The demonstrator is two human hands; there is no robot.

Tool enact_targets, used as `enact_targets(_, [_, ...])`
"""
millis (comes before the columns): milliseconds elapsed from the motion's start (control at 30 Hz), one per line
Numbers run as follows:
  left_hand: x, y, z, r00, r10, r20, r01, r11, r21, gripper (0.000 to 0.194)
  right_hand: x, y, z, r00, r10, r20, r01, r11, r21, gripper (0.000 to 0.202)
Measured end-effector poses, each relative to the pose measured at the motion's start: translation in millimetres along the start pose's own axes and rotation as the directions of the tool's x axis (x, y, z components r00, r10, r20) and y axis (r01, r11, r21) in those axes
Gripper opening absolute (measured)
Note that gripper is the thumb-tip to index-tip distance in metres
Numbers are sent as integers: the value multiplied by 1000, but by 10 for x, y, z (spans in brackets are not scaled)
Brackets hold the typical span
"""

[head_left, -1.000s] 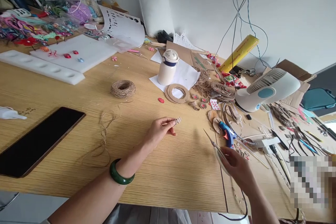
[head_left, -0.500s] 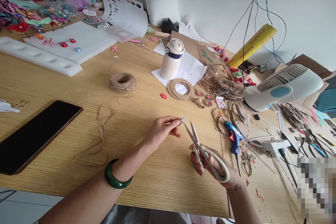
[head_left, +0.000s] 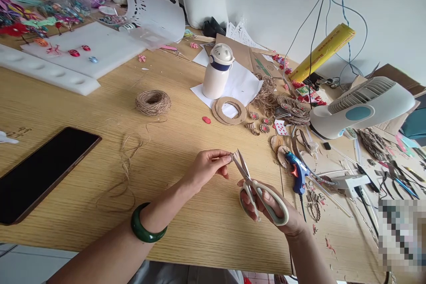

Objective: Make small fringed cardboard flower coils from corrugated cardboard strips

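Note:
Between its thumb and fingers, my left hand (head_left: pixel 209 166) pinches a small piece of corrugated cardboard (head_left: pixel 234 155), mostly hidden by the fingertips and the blades. My right hand (head_left: pixel 269 206) grips the handles of the scissors (head_left: pixel 245 175), fingers through the loops. The blades are parted and their tips point up at the cardboard piece. Beyond the hands lie cardboard rings (head_left: pixel 218 115), two small red discs (head_left: pixel 207 120) and several small cardboard coils with red centres (head_left: pixel 265 128).
A twine roll (head_left: pixel 153 102) and phone (head_left: pixel 49 173) lie left. A white bottle (head_left: pixel 218 73) stands on paper behind the rings. Right are a blue glue gun (head_left: pixel 298 173), a white fan (head_left: pixel 362 108), a power strip (head_left: pixel 349 184), cables and pliers (head_left: pixel 397 175).
The scissor tips have come closer to the cardboard piece and now overlap it, with the blades slightly less parted. My left hand stays pinched. The whole view has shifted slightly.

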State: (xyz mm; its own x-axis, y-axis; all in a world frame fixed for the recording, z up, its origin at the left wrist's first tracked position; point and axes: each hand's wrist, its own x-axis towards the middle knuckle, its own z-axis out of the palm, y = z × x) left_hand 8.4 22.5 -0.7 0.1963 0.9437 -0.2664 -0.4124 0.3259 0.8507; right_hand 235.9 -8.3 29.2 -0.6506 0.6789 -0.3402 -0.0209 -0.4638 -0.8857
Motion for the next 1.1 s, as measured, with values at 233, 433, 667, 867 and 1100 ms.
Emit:
enact_targets(233, [21,-81,1,1000,-13,27,10,996,86,27,131,11,78,988,-56,-145,66,996,62,55])
enact_targets(433, [24,-24,-15,995,49,-88,-42,997,72,28,89,-140,-72,866,-163,-473,-47,914,-402,50])
enact_targets(667, [0,19,20,997,33,-68,-33,999,7,24,-206,213,-480,622,-531,-576,-472,332,-816,44])
enact_targets(867, [-7,-59,29,999,38,-12,-37,996,83,25,-429,155,-305,652,-573,-497,-574,56,-817,32])
enact_targets(1100, [-62,-72,42,989,138,57,-149,942,301,23,315,-133,184,748,-426,-509,50,801,-597,42])
